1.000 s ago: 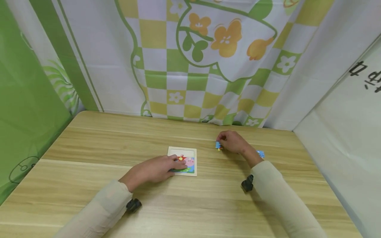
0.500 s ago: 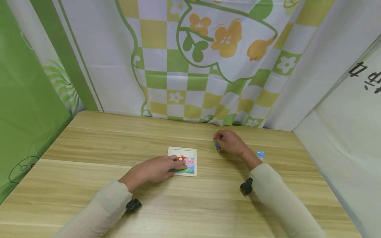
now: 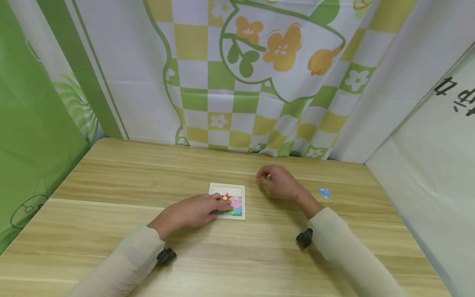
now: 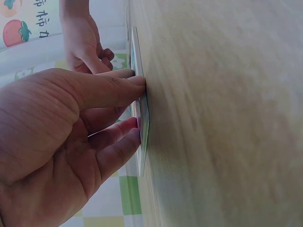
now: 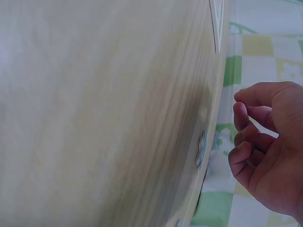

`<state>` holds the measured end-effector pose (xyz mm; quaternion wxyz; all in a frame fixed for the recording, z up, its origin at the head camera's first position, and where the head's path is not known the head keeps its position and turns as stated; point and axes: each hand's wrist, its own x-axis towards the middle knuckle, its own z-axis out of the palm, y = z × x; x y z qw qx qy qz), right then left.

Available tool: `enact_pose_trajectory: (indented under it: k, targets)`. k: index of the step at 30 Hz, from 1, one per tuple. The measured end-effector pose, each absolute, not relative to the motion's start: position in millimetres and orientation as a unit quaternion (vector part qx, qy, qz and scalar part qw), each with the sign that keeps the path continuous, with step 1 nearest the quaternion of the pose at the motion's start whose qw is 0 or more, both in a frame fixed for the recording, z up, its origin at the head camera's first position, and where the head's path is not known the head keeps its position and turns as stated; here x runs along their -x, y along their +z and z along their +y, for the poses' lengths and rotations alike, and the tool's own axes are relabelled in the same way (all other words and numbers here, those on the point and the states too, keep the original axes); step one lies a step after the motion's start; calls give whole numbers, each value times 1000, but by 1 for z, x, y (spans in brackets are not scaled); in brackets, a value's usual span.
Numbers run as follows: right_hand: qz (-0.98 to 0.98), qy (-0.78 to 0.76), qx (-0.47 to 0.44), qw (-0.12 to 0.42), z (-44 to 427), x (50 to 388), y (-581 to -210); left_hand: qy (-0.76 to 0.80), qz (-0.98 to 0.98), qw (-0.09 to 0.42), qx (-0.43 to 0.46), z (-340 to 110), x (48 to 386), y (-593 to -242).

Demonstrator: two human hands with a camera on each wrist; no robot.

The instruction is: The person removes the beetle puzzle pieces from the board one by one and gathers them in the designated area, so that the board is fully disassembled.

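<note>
A square wooden puzzle tray (image 3: 243, 202) lies on the table, its upper part showing a pale base and its lower part a pink pig picture. My left hand (image 3: 193, 209) rests on the tray's left side, fingertips (image 4: 136, 81) touching it. To the right, my right hand (image 3: 281, 182) hovers above the table with loosely curled fingers (image 5: 241, 116) and nothing seen between them. Below it, a puzzle piece (image 5: 201, 150) lies on the table in the right wrist view, mostly covered by the hand in the head view. A blue puzzle piece (image 3: 324, 193) lies farther right.
The wooden table (image 3: 237, 255) reaches back to a patterned curtain (image 3: 219, 99). A green cloth (image 3: 33, 123) hangs at the left, and a white panel with black characters (image 3: 438, 173) stands at the right. Dark wrist cameras (image 3: 305, 238) sit under the sleeves.
My right hand has left the blue piece it was pinching and shifted left toward the tray. The left hand and the tray have stayed still.
</note>
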<state>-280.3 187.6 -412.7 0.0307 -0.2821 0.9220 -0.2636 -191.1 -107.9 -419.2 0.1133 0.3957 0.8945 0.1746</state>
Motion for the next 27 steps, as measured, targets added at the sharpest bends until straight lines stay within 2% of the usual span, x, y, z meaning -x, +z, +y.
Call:
enact_pose_trajectory:
  k: [6,27]
  targets:
    - [909,-270,317,28,179,269,-413,175,895,117,-394,-108,192,-419]
    - [902,-225,361,75,154,240,-413,162,900,116,-388,-107,192,-417]
